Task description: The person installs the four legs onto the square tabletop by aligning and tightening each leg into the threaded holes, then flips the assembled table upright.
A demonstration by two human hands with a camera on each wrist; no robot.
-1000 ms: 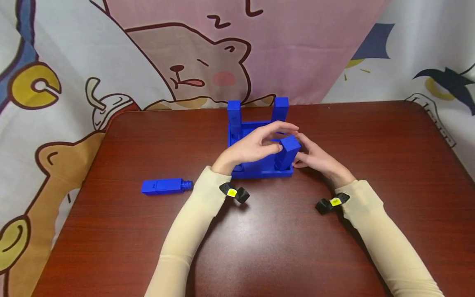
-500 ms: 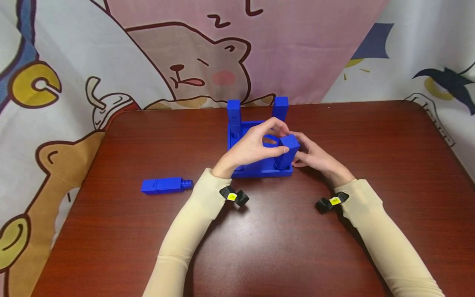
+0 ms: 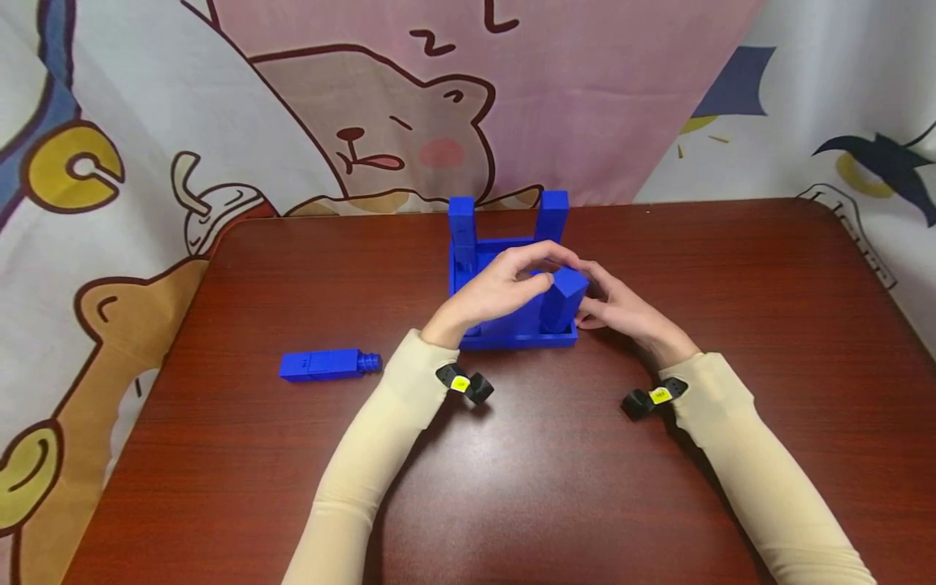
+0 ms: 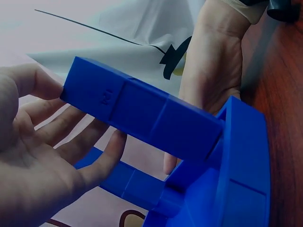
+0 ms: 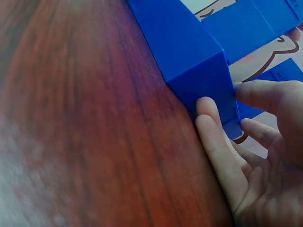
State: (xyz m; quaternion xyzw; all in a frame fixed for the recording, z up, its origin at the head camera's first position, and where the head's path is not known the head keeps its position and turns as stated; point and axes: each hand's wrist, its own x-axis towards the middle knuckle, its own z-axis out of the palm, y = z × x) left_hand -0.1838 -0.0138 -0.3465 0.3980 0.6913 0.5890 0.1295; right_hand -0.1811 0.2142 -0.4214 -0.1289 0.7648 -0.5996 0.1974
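Both hands are at the right side of the blue tray (image 3: 519,342), close to each other. On the left, the left hand (image 3: 497,286) is curled about the upper part of the front right post (image 3: 566,299): the thumb lies on one face and the index finger bends to the top edge. To its right, the right hand (image 3: 621,309) grips the tray's right end, with fingertips against the outer face and the rim.

From the left, a loose post (image 3: 329,365) lies flat on the table (image 3: 548,504), its threaded end pointing right, near the left sleeve (image 3: 366,455). A black camera (image 3: 468,385) with a yellow label is strapped at that cuff. Behind the left hand sits the tray, near the far edge of the table. At its far left corner stands the rear left post (image 3: 462,229), with small lettering on its front; at its far right corner is the rear right post (image 3: 553,215). The front right post stands in the near right corner. Farther right is the right sleeve (image 3: 760,463), with a similar camera at its cuff. A printed curtain (image 3: 592,97) hangs behind the table.
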